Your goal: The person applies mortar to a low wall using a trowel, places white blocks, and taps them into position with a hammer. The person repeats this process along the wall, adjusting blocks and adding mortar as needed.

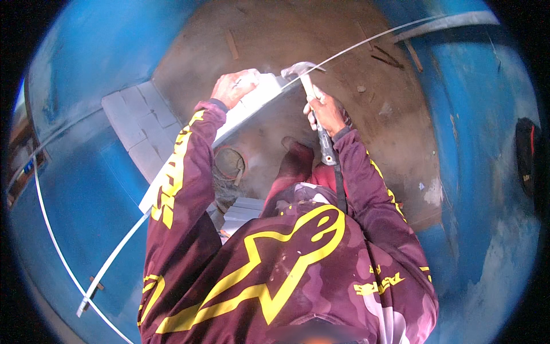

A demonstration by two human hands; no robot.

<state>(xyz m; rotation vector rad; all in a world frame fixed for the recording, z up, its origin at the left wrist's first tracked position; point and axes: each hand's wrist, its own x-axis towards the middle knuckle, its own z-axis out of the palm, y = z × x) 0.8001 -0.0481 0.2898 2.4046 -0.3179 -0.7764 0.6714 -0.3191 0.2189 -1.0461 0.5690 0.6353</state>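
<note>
The hammer (307,87) lies in the right hand's (327,112) grip, fingers wrapped closely round its handle. Its long axis slants from the head, at the upper left, down to the dark butt pointing back toward the body. The head is just beside the upper right end of the row of white blocks (264,90), to the right of the left hand (235,86); the right hand is the nearer to it.

The left hand rests at the row's far edge, fingers curled; whether its grip has hold of anything small, I cannot tell. The hammer has a shiny metal claw head, a pale upper shaft and a dark lower handle. A thin white strip (366,41) passes near its head.
</note>
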